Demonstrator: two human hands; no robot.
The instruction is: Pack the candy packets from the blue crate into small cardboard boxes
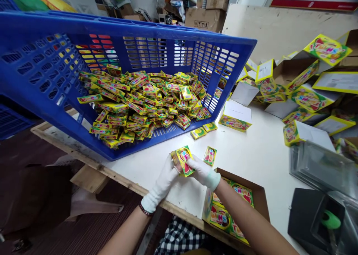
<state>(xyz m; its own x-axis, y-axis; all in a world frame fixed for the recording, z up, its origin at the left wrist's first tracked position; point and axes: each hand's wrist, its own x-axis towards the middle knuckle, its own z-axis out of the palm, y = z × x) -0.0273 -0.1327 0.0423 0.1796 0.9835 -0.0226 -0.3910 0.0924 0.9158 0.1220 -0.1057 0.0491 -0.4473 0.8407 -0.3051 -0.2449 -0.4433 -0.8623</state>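
Head view: on our white bench [134,171], the big blue crate [148,31] lies on its side at the far left, small yellow-green packets [140,106] heaped inside. The open carton [264,206], holding larger packs [219,216], sits at near right. Between them, our gloved left hand [165,175] and right hand [203,170] together grip a packet stack [183,161].

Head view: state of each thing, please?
Left gloved hand: closed on stack
Right gloved hand: closed on stack
TWINS box stack: held
Loose TWINS box: flat
Blue crate: apparently on its side, holding piled boxes
Cardboard carton: open, boxes inside, partly hidden
Brown-lined display box: open
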